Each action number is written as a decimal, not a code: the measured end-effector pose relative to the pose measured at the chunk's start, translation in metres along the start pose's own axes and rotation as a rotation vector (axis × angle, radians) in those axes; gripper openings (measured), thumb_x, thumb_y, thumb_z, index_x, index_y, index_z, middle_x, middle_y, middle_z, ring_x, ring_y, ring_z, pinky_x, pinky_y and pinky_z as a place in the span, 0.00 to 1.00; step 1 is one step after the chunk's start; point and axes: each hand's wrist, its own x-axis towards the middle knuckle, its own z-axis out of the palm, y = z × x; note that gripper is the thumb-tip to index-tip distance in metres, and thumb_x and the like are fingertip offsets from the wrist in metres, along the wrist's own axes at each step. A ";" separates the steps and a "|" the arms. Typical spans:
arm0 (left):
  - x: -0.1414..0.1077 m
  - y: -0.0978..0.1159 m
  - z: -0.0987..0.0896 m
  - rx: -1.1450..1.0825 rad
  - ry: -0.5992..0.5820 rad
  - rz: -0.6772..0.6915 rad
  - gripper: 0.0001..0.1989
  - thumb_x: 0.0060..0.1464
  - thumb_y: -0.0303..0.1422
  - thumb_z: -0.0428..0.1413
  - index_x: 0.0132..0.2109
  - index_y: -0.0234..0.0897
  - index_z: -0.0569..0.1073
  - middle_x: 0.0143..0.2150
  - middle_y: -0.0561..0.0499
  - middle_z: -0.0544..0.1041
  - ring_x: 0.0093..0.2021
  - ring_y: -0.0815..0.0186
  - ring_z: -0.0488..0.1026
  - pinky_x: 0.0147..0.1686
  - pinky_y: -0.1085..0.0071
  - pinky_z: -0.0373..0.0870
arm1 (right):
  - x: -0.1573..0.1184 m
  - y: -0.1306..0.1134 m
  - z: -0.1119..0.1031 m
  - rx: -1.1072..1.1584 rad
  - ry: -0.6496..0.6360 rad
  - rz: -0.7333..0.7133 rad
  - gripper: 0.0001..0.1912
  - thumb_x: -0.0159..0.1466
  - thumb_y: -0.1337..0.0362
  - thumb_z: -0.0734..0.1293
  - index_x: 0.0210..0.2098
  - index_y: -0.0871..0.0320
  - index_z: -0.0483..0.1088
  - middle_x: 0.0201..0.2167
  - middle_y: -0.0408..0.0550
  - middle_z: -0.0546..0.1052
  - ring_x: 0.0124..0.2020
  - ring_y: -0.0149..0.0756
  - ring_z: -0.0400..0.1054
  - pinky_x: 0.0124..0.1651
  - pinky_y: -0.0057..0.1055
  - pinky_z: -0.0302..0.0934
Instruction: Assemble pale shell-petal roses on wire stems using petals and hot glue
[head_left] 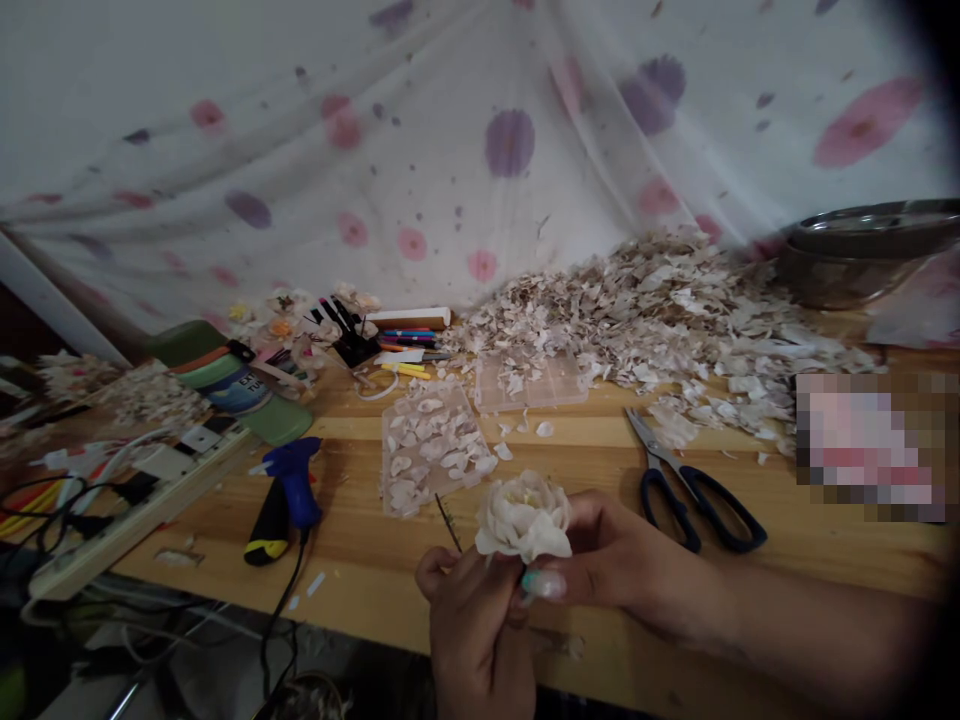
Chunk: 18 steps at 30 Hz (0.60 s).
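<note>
ok, petal pile [645, 305] well past r hand [626, 555]; scissors [661, 456] just past r hand; blue glue gun [298, 480] l of l hand [480, 625]; white flower [525, 515] btwn hands, r pinching its base, l curled below gripping thin dark stick [447, 521].

Free room and obstacles about the white flower [523, 518]. To its left, a lane of bare tabletop [352, 480] lay open between the petal tray [386, 470] and the blue glue gun [298, 475]. Just left of it, a thin dark rod [446, 518] jutted up; beyond, the tray limited passage. Right of it, the right hand [619, 550] barred direct access, with the scissors [658, 455] farther out. Straight beyond it, wood with loose petals [544, 429] offered a gap, closed by a second tray [536, 402].
</note>
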 end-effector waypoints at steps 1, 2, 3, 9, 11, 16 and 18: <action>0.000 0.001 0.001 0.016 0.014 0.001 0.11 0.59 0.28 0.47 0.35 0.41 0.73 0.29 0.52 0.78 0.30 0.63 0.73 0.34 0.63 0.62 | 0.000 0.000 0.000 0.000 -0.008 0.000 0.09 0.52 0.62 0.76 0.30 0.60 0.78 0.28 0.42 0.75 0.32 0.26 0.67 0.42 0.24 0.62; -0.001 0.001 0.001 0.036 0.032 0.012 0.12 0.60 0.29 0.46 0.34 0.41 0.73 0.28 0.51 0.78 0.30 0.63 0.73 0.35 0.62 0.62 | 0.000 0.001 0.000 -0.005 -0.010 -0.004 0.09 0.51 0.62 0.76 0.30 0.60 0.78 0.28 0.42 0.74 0.32 0.26 0.67 0.42 0.25 0.62; -0.002 0.001 0.002 0.056 0.050 0.032 0.13 0.60 0.29 0.46 0.32 0.41 0.73 0.27 0.51 0.77 0.29 0.63 0.73 0.35 0.61 0.63 | -0.001 0.002 0.000 -0.017 -0.005 -0.015 0.09 0.51 0.62 0.76 0.30 0.60 0.78 0.28 0.42 0.74 0.32 0.27 0.67 0.42 0.25 0.62; -0.007 -0.005 0.004 0.135 0.038 0.109 0.18 0.61 0.32 0.45 0.26 0.41 0.72 0.21 0.53 0.74 0.24 0.66 0.70 0.33 0.62 0.62 | -0.003 0.017 -0.006 -0.149 0.053 -0.155 0.05 0.51 0.66 0.76 0.28 0.55 0.80 0.29 0.42 0.70 0.31 0.27 0.63 0.38 0.24 0.62; -0.008 -0.010 0.003 0.119 0.040 0.149 0.20 0.61 0.31 0.44 0.23 0.40 0.70 0.21 0.53 0.74 0.23 0.66 0.69 0.32 0.62 0.61 | -0.003 0.021 -0.009 -0.191 0.054 -0.191 0.05 0.49 0.68 0.77 0.27 0.55 0.79 0.31 0.43 0.71 0.34 0.28 0.65 0.38 0.24 0.62; -0.008 -0.021 -0.001 0.024 -0.102 0.212 0.21 0.59 0.37 0.49 0.18 0.43 0.68 0.16 0.54 0.68 0.19 0.65 0.65 0.26 0.62 0.63 | -0.007 0.029 -0.008 -0.121 0.065 -0.194 0.06 0.48 0.69 0.77 0.22 0.57 0.77 0.38 0.43 0.70 0.33 0.26 0.65 0.37 0.24 0.61; -0.009 -0.025 -0.001 0.049 -0.122 0.123 0.22 0.57 0.41 0.51 0.16 0.44 0.66 0.14 0.54 0.67 0.19 0.64 0.64 0.26 0.60 0.65 | -0.009 0.028 -0.005 -0.107 0.061 -0.192 0.05 0.48 0.69 0.77 0.22 0.57 0.77 0.37 0.43 0.70 0.34 0.26 0.66 0.38 0.25 0.62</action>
